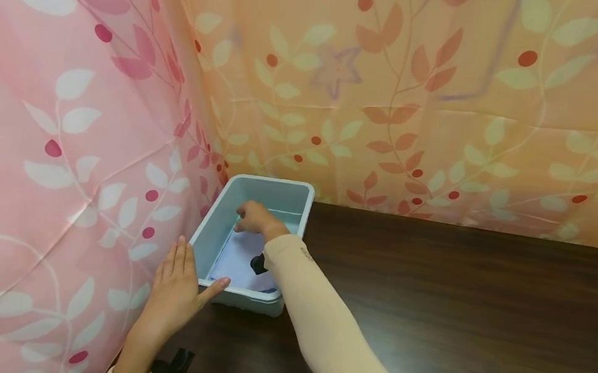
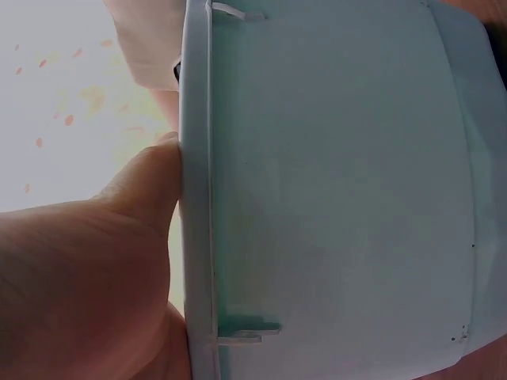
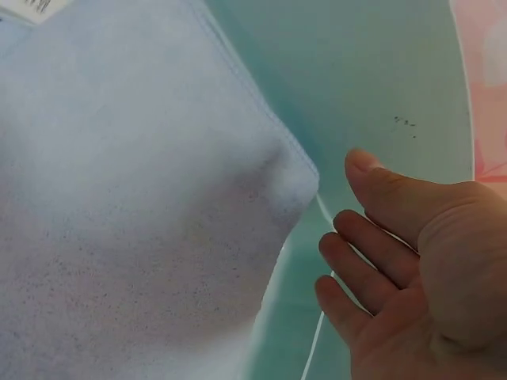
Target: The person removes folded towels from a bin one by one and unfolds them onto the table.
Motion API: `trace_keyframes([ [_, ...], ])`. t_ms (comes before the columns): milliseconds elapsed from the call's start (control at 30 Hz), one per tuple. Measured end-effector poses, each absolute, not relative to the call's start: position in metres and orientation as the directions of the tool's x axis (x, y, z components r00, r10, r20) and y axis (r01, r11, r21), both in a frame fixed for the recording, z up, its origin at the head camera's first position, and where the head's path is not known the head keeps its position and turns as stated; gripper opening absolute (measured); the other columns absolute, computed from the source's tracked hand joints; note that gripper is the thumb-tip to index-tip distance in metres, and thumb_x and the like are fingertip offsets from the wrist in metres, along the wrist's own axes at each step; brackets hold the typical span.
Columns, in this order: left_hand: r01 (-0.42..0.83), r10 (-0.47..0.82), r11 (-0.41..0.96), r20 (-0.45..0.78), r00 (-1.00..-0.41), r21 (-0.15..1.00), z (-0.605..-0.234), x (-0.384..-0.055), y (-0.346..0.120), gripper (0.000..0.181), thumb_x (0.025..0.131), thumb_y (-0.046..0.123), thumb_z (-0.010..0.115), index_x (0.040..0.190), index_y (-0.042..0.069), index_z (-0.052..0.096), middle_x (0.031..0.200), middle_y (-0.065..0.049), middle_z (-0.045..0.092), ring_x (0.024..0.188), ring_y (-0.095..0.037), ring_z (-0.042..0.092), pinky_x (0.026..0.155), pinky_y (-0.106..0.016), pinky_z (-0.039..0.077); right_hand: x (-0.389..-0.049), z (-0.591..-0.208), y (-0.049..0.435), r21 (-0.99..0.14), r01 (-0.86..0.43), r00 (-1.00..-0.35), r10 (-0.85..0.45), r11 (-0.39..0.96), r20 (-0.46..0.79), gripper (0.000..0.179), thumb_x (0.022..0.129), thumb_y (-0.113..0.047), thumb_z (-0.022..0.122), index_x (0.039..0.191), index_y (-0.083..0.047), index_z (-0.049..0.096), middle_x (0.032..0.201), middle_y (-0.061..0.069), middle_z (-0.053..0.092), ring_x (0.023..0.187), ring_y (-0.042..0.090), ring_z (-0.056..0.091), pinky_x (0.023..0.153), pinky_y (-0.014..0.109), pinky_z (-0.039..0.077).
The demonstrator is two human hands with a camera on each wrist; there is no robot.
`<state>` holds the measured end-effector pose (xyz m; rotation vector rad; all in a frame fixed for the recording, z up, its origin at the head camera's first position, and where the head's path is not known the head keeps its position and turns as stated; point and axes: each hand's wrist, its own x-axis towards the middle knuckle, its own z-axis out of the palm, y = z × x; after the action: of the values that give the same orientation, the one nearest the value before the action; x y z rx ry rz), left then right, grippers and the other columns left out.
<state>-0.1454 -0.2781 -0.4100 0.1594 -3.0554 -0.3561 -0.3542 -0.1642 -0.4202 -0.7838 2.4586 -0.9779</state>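
Observation:
A light blue plastic tub (image 1: 248, 303) stands at the left of the table, with a pale blue cloth (image 1: 240, 257) lying flat on its floor. One stitched corner of the cloth (image 3: 142, 158) shows in the right wrist view, and a white label (image 3: 32, 9) appears at the upper left there. My right hand (image 1: 256, 217) reaches into the tub; its loosely bent fingers hold nothing, beside the cloth's corner. At the near left corner, my left hand (image 1: 175, 280) rests against the rim, fingers straight and thumb spread along the near edge.
The dark wood table (image 1: 430, 302) extends to the right of the tub. A pink patterned curtain (image 1: 84, 154) hangs close along the left side, and an orange patterned curtain (image 1: 399, 99) hangs behind the table. Black wrist mounts (image 1: 173, 367) stick out from the wrists.

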Motion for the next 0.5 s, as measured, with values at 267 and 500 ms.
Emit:
trace_keyframes([
  [267, -0.1, -0.113, 0.971, 0.05, -0.992, 0.219, -0.4114, -0.1459, -0.2791, 0.112, 0.089, 0.069, 0.052, 0.151, -0.016, 0.014, 0.162, -0.033, 0.007, 0.15, -0.053, 0.008, 0.119, -0.069, 0.012, -0.3542, -0.4247, -0.1647, -0.675, -0.344, -0.766, -0.61, 0.653, -0.2, 0.055, 0.092, -0.019, 0.07, 0.141, -0.004, 0.053, 0.14, 0.012, 0.06, 0.128, 0.026, 0.057, 0.109, 0.039, 0.048],
  [500, -0.103, -0.114, 0.967, 0.036, -0.993, 0.233, -0.41, -0.1464, -0.2779, 0.112, 0.089, 0.069, 0.052, 0.152, -0.015, 0.012, 0.163, -0.032, 0.005, 0.15, -0.052, 0.006, 0.119, -0.069, 0.011, -0.3551, -0.4263, -0.165, -0.644, -0.357, -0.758, -0.612, 0.677, -0.224, 0.056, 0.094, -0.021, 0.067, 0.144, -0.003, 0.049, 0.145, 0.012, 0.055, 0.135, 0.025, 0.052, 0.113, 0.038, 0.044],
])
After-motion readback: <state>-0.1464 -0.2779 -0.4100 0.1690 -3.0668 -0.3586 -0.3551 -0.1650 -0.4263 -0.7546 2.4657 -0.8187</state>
